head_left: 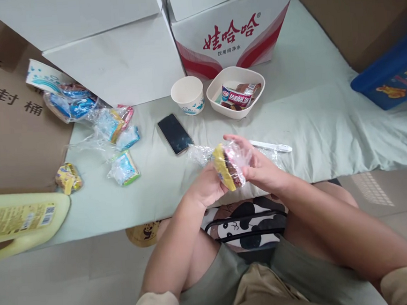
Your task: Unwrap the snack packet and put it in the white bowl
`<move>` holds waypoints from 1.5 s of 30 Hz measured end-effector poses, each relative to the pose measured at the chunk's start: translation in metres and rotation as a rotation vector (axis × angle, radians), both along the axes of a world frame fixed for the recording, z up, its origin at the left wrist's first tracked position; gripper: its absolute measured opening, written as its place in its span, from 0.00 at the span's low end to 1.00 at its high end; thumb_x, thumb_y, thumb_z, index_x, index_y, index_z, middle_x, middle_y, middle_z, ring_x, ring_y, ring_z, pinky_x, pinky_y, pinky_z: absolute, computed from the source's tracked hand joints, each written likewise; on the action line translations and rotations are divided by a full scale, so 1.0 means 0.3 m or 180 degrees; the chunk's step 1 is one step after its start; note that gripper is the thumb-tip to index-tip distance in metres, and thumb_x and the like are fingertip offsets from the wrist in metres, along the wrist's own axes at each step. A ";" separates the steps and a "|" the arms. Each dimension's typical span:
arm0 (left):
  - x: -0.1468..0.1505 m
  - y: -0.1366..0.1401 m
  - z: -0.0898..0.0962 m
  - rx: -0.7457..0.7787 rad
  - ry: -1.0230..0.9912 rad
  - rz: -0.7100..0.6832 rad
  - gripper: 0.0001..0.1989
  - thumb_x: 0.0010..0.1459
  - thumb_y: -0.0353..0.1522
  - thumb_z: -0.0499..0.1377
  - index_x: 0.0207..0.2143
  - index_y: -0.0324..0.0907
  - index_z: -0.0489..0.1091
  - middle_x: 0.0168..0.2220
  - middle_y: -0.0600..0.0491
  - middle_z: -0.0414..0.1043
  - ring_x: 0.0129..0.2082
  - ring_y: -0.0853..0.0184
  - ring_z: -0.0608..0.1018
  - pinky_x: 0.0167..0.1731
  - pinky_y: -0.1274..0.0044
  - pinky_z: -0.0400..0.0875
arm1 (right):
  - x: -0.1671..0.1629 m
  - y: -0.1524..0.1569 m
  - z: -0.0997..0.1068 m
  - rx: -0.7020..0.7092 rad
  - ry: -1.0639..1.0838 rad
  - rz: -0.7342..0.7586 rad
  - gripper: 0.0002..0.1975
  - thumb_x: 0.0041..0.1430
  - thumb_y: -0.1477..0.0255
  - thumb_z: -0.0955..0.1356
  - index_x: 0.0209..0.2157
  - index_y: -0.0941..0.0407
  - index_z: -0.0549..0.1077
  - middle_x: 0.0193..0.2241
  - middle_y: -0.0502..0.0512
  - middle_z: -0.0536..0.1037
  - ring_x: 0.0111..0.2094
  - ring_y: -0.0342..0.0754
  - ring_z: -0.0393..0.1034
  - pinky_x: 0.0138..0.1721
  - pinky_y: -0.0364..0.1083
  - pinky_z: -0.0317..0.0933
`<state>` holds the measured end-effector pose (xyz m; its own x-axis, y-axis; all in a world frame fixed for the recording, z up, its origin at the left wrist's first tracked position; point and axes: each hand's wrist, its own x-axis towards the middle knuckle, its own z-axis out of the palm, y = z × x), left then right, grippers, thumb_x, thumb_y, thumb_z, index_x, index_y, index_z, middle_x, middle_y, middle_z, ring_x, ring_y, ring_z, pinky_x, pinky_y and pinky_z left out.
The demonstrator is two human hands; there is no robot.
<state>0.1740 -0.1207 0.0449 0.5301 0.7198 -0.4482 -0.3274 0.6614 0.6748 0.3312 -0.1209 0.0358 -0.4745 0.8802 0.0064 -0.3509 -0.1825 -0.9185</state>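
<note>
My left hand [208, 186] and my right hand [263, 167] are closed on a plastic-wrapped snack bundle [228, 167], yellow on one side and brown in the middle, above the cloth's front edge. Clear film covers its right side. Crumpled clear plastic wrap [200, 153] lies behind my left hand. Beyond my right hand is a white plastic handle-like strip [275, 146], partly hidden by that hand. Farther back, a white square bowl [217, 106] holds several snack packets [237, 97], beside a paper cup [187, 95].
A phone [175, 133] lies left of centre. Several wrapped snack bundles [124, 167] sit farther left, near a tipped paper cup [44, 75]. White cartons [229, 37] stand behind. A yellow jug [21, 218] is at front left, a blue container [388, 77] at right.
</note>
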 end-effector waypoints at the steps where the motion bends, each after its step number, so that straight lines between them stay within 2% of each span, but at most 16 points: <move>1: -0.004 -0.005 0.003 -0.0004 0.0192 0.0043 0.21 0.45 0.37 0.73 0.41 0.39 0.76 0.36 0.48 0.79 0.41 0.60 0.81 0.42 0.71 0.77 | 0.001 0.001 0.002 -0.0024 -0.0105 -0.0088 0.45 0.46 0.48 0.77 0.60 0.46 0.57 0.47 0.55 0.73 0.44 0.52 0.71 0.47 0.54 0.69; 5: -0.052 -0.026 0.011 0.0436 0.0565 0.0512 0.21 0.48 0.39 0.71 0.44 0.42 0.76 0.45 0.47 0.79 0.49 0.57 0.79 0.46 0.71 0.77 | 0.006 -0.009 0.025 0.0193 -0.0848 -0.0919 0.38 0.50 0.53 0.76 0.57 0.47 0.58 0.46 0.55 0.71 0.44 0.53 0.70 0.48 0.55 0.68; 7: -0.075 -0.040 0.010 0.0831 0.0406 0.0629 0.28 0.45 0.40 0.73 0.50 0.47 0.74 0.54 0.48 0.74 0.54 0.56 0.77 0.49 0.70 0.77 | 0.002 -0.017 0.032 0.0399 -0.1289 -0.1235 0.36 0.52 0.55 0.75 0.57 0.48 0.58 0.47 0.56 0.70 0.45 0.54 0.69 0.49 0.55 0.67; 10: -0.082 -0.057 -0.004 0.1200 0.0311 0.0564 0.39 0.42 0.41 0.75 0.57 0.53 0.66 0.62 0.48 0.67 0.57 0.55 0.75 0.50 0.68 0.76 | -0.013 -0.025 0.022 0.0650 -0.1568 -0.1246 0.35 0.54 0.57 0.73 0.58 0.50 0.57 0.49 0.59 0.69 0.46 0.55 0.69 0.50 0.56 0.67; 15: -0.064 -0.050 -0.038 0.1436 0.0998 0.1410 0.32 0.48 0.39 0.73 0.54 0.51 0.65 0.48 0.52 0.74 0.46 0.64 0.79 0.45 0.76 0.75 | 0.012 -0.004 0.021 0.1088 -0.1713 -0.0689 0.30 0.63 0.55 0.66 0.62 0.52 0.60 0.56 0.63 0.68 0.54 0.58 0.66 0.55 0.59 0.63; 17: -0.071 -0.037 -0.040 0.1452 0.1038 0.1635 0.30 0.47 0.40 0.73 0.51 0.50 0.66 0.45 0.53 0.75 0.43 0.65 0.78 0.41 0.78 0.74 | 0.064 0.020 0.031 0.1219 -0.1936 -0.0863 0.24 0.67 0.58 0.61 0.61 0.50 0.63 0.57 0.62 0.69 0.54 0.57 0.67 0.53 0.58 0.64; 20: -0.092 -0.023 -0.034 0.1437 0.0967 0.1740 0.28 0.46 0.39 0.72 0.49 0.49 0.67 0.42 0.54 0.74 0.41 0.67 0.78 0.38 0.79 0.74 | 0.169 0.063 0.023 0.1475 -0.3017 -0.1571 0.17 0.64 0.66 0.62 0.53 0.53 0.70 0.49 0.62 0.74 0.50 0.57 0.69 0.49 0.56 0.65; 21: -0.098 -0.020 -0.031 0.1421 0.0966 0.1734 0.28 0.46 0.38 0.72 0.49 0.49 0.68 0.42 0.54 0.74 0.41 0.67 0.77 0.37 0.79 0.73 | 0.202 0.075 0.011 0.1516 -0.3453 -0.1549 0.16 0.62 0.69 0.63 0.50 0.54 0.72 0.46 0.62 0.76 0.48 0.58 0.70 0.47 0.56 0.65; 23: -0.105 -0.018 -0.027 0.1392 0.0984 0.1698 0.29 0.46 0.38 0.72 0.49 0.48 0.67 0.43 0.54 0.74 0.41 0.67 0.77 0.38 0.79 0.74 | 0.255 0.091 -0.025 0.1553 -0.4251 -0.1145 0.16 0.58 0.71 0.64 0.47 0.55 0.74 0.42 0.62 0.77 0.43 0.58 0.71 0.46 0.57 0.64; 26: -0.100 -0.017 -0.025 0.1380 0.1009 0.1621 0.29 0.46 0.38 0.72 0.50 0.48 0.67 0.44 0.53 0.74 0.42 0.66 0.77 0.39 0.78 0.73 | 0.293 0.096 -0.076 0.1620 -0.4983 -0.0635 0.15 0.57 0.70 0.64 0.45 0.55 0.75 0.42 0.63 0.77 0.45 0.62 0.70 0.44 0.58 0.63; 28: -0.090 -0.015 -0.026 0.1388 0.1037 0.1560 0.29 0.46 0.38 0.72 0.50 0.49 0.67 0.44 0.53 0.75 0.42 0.66 0.78 0.39 0.78 0.73 | 0.297 0.095 -0.086 0.1601 -0.5090 -0.0600 0.13 0.58 0.70 0.63 0.41 0.55 0.75 0.41 0.63 0.77 0.45 0.62 0.69 0.43 0.56 0.63; 30: -0.080 -0.012 -0.028 0.1423 0.1059 0.1511 0.28 0.47 0.38 0.72 0.50 0.49 0.67 0.44 0.53 0.75 0.42 0.67 0.77 0.40 0.78 0.73 | 0.293 0.096 -0.073 0.1376 -0.4940 -0.0687 0.10 0.58 0.69 0.63 0.39 0.55 0.73 0.37 0.61 0.78 0.41 0.59 0.70 0.39 0.54 0.63; 34: -0.070 -0.006 -0.035 0.1491 0.1084 0.1450 0.28 0.47 0.38 0.71 0.50 0.48 0.68 0.44 0.53 0.75 0.41 0.67 0.77 0.41 0.78 0.72 | 0.281 0.098 -0.021 0.0771 -0.4020 -0.1182 0.08 0.57 0.68 0.63 0.37 0.53 0.70 0.32 0.56 0.77 0.29 0.50 0.70 0.30 0.49 0.61; 37: -0.074 -0.005 -0.040 0.1489 0.1098 0.1427 0.28 0.47 0.39 0.71 0.50 0.48 0.67 0.44 0.52 0.75 0.41 0.67 0.77 0.40 0.77 0.72 | 0.268 0.098 -0.007 0.0557 -0.3519 -0.1604 0.08 0.56 0.71 0.61 0.38 0.53 0.68 0.30 0.53 0.75 0.27 0.48 0.71 0.29 0.47 0.61; 40: -0.082 -0.007 -0.042 0.1473 0.1130 0.1410 0.28 0.47 0.39 0.72 0.50 0.48 0.67 0.44 0.52 0.75 0.40 0.66 0.77 0.39 0.77 0.72 | 0.249 0.097 -0.024 0.0702 -0.3801 -0.1398 0.08 0.56 0.71 0.62 0.38 0.54 0.70 0.30 0.54 0.75 0.28 0.49 0.71 0.32 0.48 0.62; 45: -0.088 -0.009 -0.038 0.1460 0.1197 0.1387 0.27 0.47 0.39 0.72 0.49 0.47 0.68 0.43 0.53 0.75 0.40 0.66 0.77 0.40 0.77 0.72 | 0.226 0.092 -0.069 0.1195 -0.4635 -0.0791 0.13 0.59 0.69 0.62 0.43 0.55 0.73 0.41 0.60 0.79 0.36 0.54 0.73 0.33 0.49 0.60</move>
